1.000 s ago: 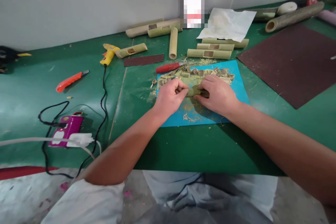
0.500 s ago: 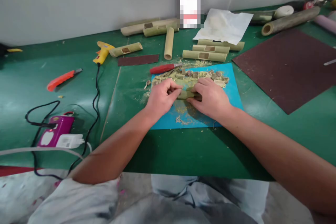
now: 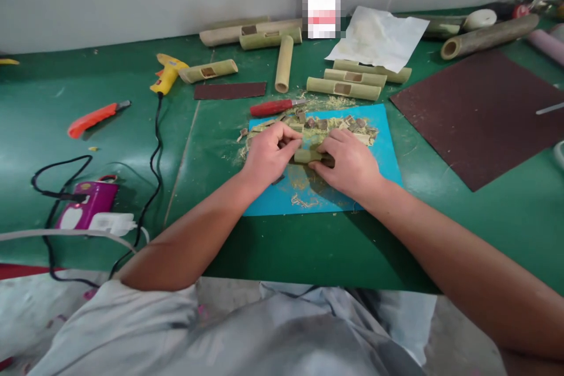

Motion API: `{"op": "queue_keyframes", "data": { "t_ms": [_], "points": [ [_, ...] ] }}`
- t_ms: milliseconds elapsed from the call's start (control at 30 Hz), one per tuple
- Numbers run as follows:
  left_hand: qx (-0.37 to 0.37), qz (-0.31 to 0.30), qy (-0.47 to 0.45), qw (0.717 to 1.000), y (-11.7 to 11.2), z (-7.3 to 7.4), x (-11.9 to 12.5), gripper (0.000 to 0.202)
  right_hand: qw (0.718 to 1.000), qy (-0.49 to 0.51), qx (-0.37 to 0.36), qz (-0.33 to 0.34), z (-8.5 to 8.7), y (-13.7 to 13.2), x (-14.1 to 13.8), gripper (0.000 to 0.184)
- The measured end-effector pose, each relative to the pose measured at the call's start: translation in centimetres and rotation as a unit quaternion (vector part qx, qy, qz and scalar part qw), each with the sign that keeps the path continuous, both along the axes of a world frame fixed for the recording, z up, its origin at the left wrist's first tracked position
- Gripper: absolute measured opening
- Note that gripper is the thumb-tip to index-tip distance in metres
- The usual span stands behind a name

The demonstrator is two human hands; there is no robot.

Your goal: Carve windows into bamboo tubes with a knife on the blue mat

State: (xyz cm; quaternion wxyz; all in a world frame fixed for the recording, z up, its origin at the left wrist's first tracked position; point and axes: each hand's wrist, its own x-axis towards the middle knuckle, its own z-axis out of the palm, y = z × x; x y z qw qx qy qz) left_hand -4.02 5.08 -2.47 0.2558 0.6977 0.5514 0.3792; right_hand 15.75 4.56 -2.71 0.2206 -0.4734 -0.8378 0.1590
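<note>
A short green bamboo piece (image 3: 307,156) lies across the blue mat (image 3: 388,153), gripped from both ends. My left hand (image 3: 268,155) is closed on its left end, and whether the fingers also hold a small tool is hidden. My right hand (image 3: 348,163) is wrapped round its right end. Bamboo chips and shavings (image 3: 328,124) are heaped on the mat just beyond my hands.
A red-handled knife (image 3: 272,107) lies at the mat's far edge. Cut bamboo tubes (image 3: 343,89), a sandpaper strip (image 3: 230,90), a yellow glue gun (image 3: 165,71), an orange cutter (image 3: 91,119), a large brown sheet (image 3: 484,106) and a purple power strip (image 3: 90,200) lie around.
Both hands stay closed on the bamboo piece with only slight shifts. The view has moved a little, so the table sits slightly differently in the picture.
</note>
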Motion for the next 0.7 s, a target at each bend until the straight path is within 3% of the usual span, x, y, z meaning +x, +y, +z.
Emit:
{"op": "queue_keyframes", "data": {
  "t_ms": [133,267,433,700],
  "points": [
    [0.038,0.01,-0.009,0.999,-0.9,0.4,-0.6,0.008,1.0,0.003,-0.003,-0.011,0.1,0.1,0.1,0.014],
    [0.002,-0.034,0.009,0.999,-1.4,0.7,-0.9,0.01,1.0,0.011,0.014,-0.01,0.0,0.0,0.2,0.013],
    [0.02,-0.062,0.03,0.997,-1.7,0.8,-1.0,0.014,1.0,0.002,0.019,-0.007,0.1,-0.1,0.4,0.012],
    [0.049,-0.039,-0.003,0.998,-1.1,0.2,-0.8,0.014,1.0,0.004,0.017,-0.006,0.1,-0.1,0.4,0.008]
  ]
}}
